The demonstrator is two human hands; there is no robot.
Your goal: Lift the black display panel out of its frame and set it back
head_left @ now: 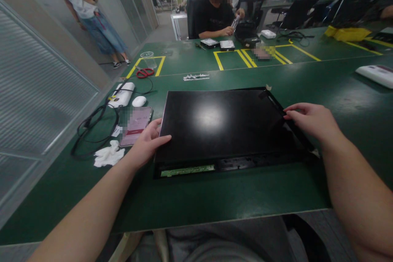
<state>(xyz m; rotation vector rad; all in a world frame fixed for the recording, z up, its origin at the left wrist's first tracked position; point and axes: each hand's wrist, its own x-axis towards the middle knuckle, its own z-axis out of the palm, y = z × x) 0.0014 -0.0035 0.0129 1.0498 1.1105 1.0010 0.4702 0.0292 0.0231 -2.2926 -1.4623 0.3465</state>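
Observation:
A large black screen panel lies flat on the green table, with a green circuit strip showing along its near edge. My left hand grips the panel's left edge, thumb on top. On the right edge my right hand rests with fingers curled on the black frame strip.
Left of the panel lie a phone, a white mouse, a white power brick with black cables, and a crumpled tissue. Red scissors and a plastic cup sit farther back. A seated person works opposite.

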